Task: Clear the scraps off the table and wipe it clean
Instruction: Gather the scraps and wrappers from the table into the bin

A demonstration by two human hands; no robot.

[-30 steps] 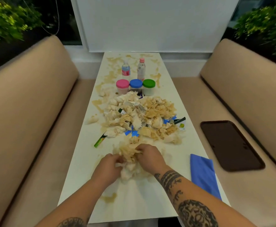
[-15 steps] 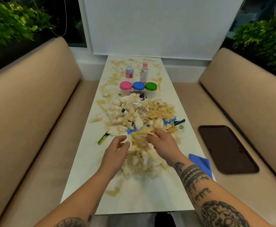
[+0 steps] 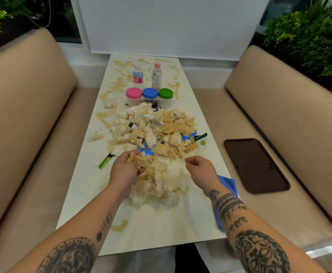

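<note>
2 bottles [image 3: 137, 76], 3 lidded jars [image 3: 149, 97]; left grip [image 3: 124, 168] clamps soggy tan scraps [image 3: 161, 178], right grip [image 3: 199, 169] curled, empty, beside them.

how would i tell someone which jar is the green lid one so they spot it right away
Start at the long white table between the two tan benches and look past the heap of crumpled tissue scraps toward the far end. Three small jars stand in a row just behind the heap. The green-lidded jar is the rightmost, beside the blue-lidded jar, with the pink-lidded jar at the far left.
</note>
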